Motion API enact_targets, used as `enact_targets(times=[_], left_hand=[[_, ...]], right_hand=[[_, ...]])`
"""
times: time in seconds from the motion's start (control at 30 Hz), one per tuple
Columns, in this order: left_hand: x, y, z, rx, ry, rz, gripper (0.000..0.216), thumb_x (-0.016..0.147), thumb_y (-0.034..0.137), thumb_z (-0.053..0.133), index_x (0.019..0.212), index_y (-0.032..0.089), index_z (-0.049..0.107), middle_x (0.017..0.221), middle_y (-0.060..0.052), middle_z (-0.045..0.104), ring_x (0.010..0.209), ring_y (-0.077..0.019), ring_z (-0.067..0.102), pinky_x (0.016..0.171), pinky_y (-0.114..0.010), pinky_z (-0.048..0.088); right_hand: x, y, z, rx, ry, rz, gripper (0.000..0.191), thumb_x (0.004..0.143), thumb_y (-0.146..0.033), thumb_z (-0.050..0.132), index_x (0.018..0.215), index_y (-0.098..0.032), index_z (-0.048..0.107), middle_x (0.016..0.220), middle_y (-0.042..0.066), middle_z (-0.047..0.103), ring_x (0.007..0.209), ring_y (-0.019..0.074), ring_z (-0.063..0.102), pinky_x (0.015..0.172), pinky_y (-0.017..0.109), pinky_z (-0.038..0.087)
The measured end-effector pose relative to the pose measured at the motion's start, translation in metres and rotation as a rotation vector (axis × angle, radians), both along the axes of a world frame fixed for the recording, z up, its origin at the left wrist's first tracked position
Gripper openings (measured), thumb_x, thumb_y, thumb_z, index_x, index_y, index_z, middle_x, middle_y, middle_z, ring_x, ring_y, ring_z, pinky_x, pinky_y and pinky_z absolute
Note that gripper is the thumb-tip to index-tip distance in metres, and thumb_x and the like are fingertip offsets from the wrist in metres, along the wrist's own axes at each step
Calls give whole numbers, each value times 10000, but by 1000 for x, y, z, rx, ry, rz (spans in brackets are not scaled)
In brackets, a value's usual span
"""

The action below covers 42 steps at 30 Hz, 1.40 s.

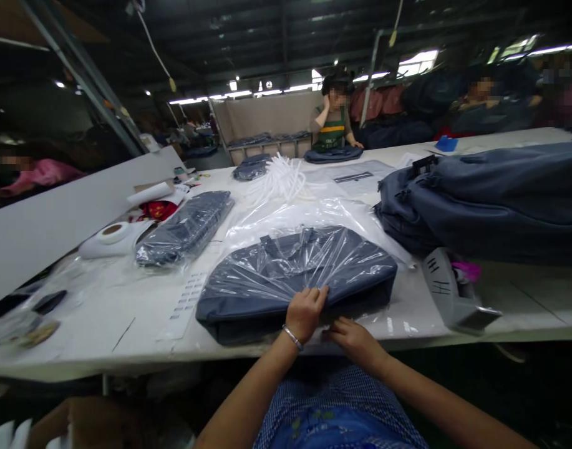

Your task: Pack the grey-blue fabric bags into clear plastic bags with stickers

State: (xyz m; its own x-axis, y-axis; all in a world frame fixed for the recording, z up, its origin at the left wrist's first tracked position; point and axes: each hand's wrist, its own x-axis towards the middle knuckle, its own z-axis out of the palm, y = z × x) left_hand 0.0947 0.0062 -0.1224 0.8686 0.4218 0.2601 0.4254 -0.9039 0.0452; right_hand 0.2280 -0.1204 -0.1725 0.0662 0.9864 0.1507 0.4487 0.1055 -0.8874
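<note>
A dark blue bag [286, 268] lies flat near the table's front edge, inside a clear plastic bag [309, 224] that reaches back across the table. My left hand [305, 312], with a bracelet on the wrist, presses down on the near edge of the wrapped bag, fingers curled over gathered plastic. My right hand [353, 337] sits just right of it at the bag's near edge, fingers closed on the plastic's open end.
A second wrapped bag [185, 227] lies to the left, beside a white tape roll [111, 236]. A stack of blue bags [496, 193] fills the right side, with a grey tool [447, 292] before it. White strips [281, 178] lie behind. People sit at the far side.
</note>
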Motion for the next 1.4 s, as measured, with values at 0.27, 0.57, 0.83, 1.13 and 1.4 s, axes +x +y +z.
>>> enact_targets(times=[0.27, 0.57, 0.83, 1.13, 1.4], left_hand=[[-57, -7, 48, -145, -327, -24, 373, 920, 238, 511, 1289, 288, 541, 1178, -29, 662, 1090, -149, 594, 965, -282, 483], [-243, 115, 22, -356, -466, 820, 478, 901, 272, 439, 1363, 164, 498, 1449, -95, 502, 1358, -210, 437, 1148, -391, 341], [-248, 158, -29, -436, -498, 886, 397, 857, 272, 453, 1193, 209, 654, 1214, -64, 691, 1157, -232, 624, 1016, -366, 471], [-242, 167, -25, -383, -608, 882, 318, 841, 359, 430, 990, 252, 690, 1061, -49, 742, 1005, -256, 683, 911, -388, 528], [-308, 37, -58, -509, -796, 896, 200, 708, 447, 600, 856, 526, 709, 942, 119, 748, 974, -311, 703, 877, -465, 587]], right_hand=[[-39, 9, 22, -527, 824, -101, 488, 773, -589, 678, 1028, -176, 734, 1059, 132, 720, 1039, 289, 653, 972, 441, 474], [-141, 50, 39, -677, 1547, -38, 586, 639, -513, 833, 1027, -106, 669, 1289, 169, 606, 1263, 268, 536, 1069, 337, 429], [-183, 91, 22, -654, 1617, -135, 644, 630, -553, 822, 1098, -159, 621, 1388, 164, 516, 1330, 270, 465, 1018, 355, 478], [-193, 149, 6, -486, 1785, -316, 298, 750, -196, 764, 998, -196, 600, 1000, 45, 736, 955, 216, 711, 913, 385, 563], [-185, 190, -6, -366, 1633, -315, 152, 745, -265, 725, 832, -225, 608, 825, 8, 728, 1003, 211, 692, 902, 387, 560]])
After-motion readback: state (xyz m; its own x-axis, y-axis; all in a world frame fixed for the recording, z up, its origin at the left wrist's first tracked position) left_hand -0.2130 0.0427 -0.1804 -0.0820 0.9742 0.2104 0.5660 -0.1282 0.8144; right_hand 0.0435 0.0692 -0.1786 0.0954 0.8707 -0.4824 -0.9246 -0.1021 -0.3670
